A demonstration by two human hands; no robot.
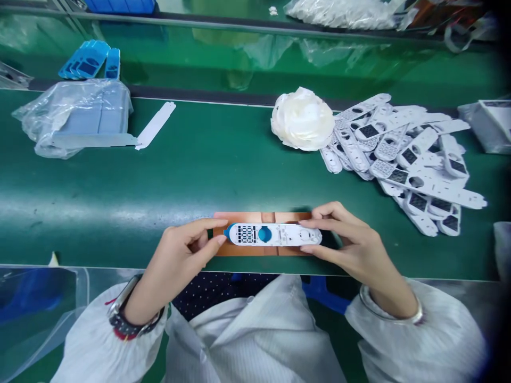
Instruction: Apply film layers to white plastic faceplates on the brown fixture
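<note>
Striped white sleeves [435,330] are framing work apparently underway: right fingers [325,252] are clamping a long white plastic panel [276,235] over a copper-coloured block [243,217], left fingers [209,250] are bracketing the panel's blue tip [229,232], grip unclear, while untouched white panels [417,178] are lying rightward.

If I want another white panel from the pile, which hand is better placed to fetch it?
Right, probably: the right hand is nearer the pile of white panels, which lies on that side. The left hand is farther, at the opposite end of the white panel between them.
</note>
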